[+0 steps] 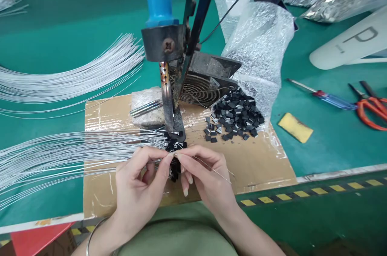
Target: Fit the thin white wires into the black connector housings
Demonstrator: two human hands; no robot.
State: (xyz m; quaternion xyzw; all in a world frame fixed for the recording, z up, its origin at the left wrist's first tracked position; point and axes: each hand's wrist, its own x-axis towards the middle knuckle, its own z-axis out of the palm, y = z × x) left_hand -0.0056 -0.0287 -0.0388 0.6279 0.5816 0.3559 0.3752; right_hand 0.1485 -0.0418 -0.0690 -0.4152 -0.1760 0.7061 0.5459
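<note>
My left hand [143, 179] is closed in a pinch, its fingertips touching those of my right hand [208, 171] just in front of the soldering iron. Whatever lies between the left fingertips is too small to make out. Thin wire [216, 172] trails out of my right hand's pinch toward the lower right. Behind the fingers lie black connectors [171, 145] on the ends of a bundle of white wires [121, 143]. The soldering iron [167, 98], with a blue handle, is clamped upright, its tip pointing down above these connectors.
Cardboard [256, 159] covers the work spot. Loose black connectors [238, 113] are heaped right of a round fan grille [201, 88]. More white wires [75, 80] lie left. Rightward are a yellow sponge [295, 128], a screwdriver [332, 98], orange-handled scissors [371, 109] and bubble wrap [263, 46].
</note>
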